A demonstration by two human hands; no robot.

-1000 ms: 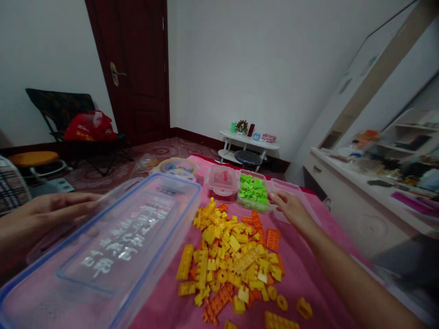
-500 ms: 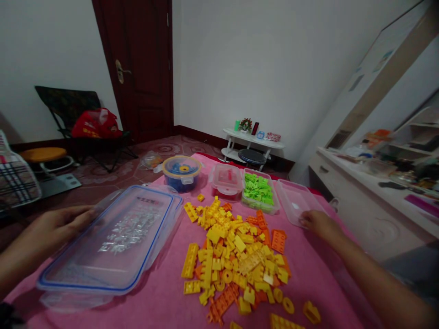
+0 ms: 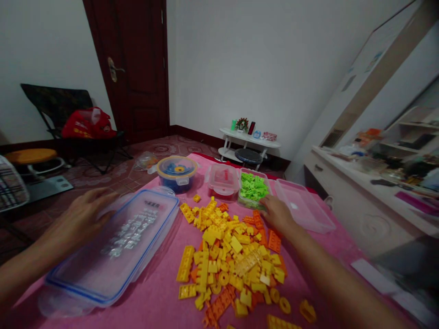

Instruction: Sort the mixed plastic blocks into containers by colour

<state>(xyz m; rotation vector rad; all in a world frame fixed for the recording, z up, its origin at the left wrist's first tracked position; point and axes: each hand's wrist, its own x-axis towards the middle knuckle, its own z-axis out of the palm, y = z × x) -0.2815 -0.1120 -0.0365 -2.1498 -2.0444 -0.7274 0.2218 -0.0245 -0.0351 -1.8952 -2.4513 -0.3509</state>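
A clear plastic lid (image 3: 128, 269) with a blue seal lies flat at the left, on top of another clear lid or shallow tray. My left hand (image 3: 84, 219) is over its left edge, thumb and fingers apart; whether it touches is unclear. My right hand (image 3: 276, 212) reaches to the front right corner of a clear box of green bricks (image 3: 254, 185), its thumb and fingertips apart at that corner. In front of the box spreads a loose pile of yellow bricks (image 3: 236, 244) with orange bricks (image 3: 219, 304) mixed in.
A clear rectangular tub (image 3: 305, 208) stands right of the green bricks. To their left are a pink-looking lidded box (image 3: 223, 183) and a round lidded tub (image 3: 177, 173) with blue pieces. A pink cloth (image 3: 157, 292) covers the table. A cluttered cabinet (image 3: 343, 183) flanks the right side.
My right hand has left the clear rectangular tub and moved left to the green-brick box. My left hand has shifted slightly right over the lid, its fingers more spread. The view has shifted slightly.
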